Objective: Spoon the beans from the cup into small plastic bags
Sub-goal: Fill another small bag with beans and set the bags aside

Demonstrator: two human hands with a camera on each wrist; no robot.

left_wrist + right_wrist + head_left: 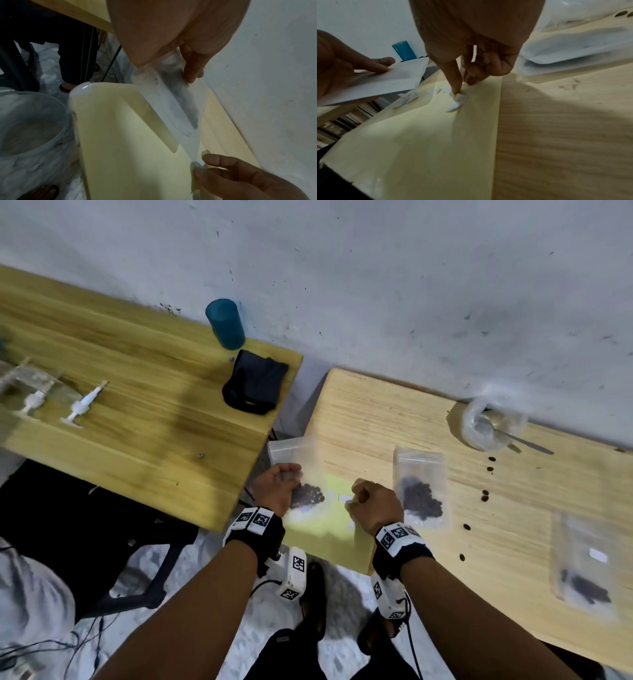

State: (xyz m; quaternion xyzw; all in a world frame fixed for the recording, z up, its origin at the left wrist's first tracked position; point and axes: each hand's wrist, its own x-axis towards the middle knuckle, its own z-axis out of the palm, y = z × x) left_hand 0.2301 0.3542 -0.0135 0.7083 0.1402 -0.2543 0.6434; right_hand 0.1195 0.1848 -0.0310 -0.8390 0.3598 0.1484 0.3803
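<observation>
My left hand point(277, 487) grips a small clear bag point(308, 494) with dark beans in it, thumb on top and fingers beneath point(192, 73). The bag hangs just above a pale yellow sheet point(325, 529) at the table's left corner. My right hand point(363, 498) pinches a small white sticker point(459, 100) between thumb and forefinger, its edge lifted off the sheet. A clear cup point(479, 426) with a metal spoon point(524, 440) in it stands at the back by the wall. Two more bags with beans point(421, 494) point(582, 563) lie flat on the table.
Loose beans point(484, 496) are scattered right of the middle bag. More small stickers point(435, 91) lie on the sheet. A second table to the left carries a blue cup point(225, 324), a black pouch point(255, 381) and white syringes point(85, 405). A white bucket point(29, 121) stands on the floor.
</observation>
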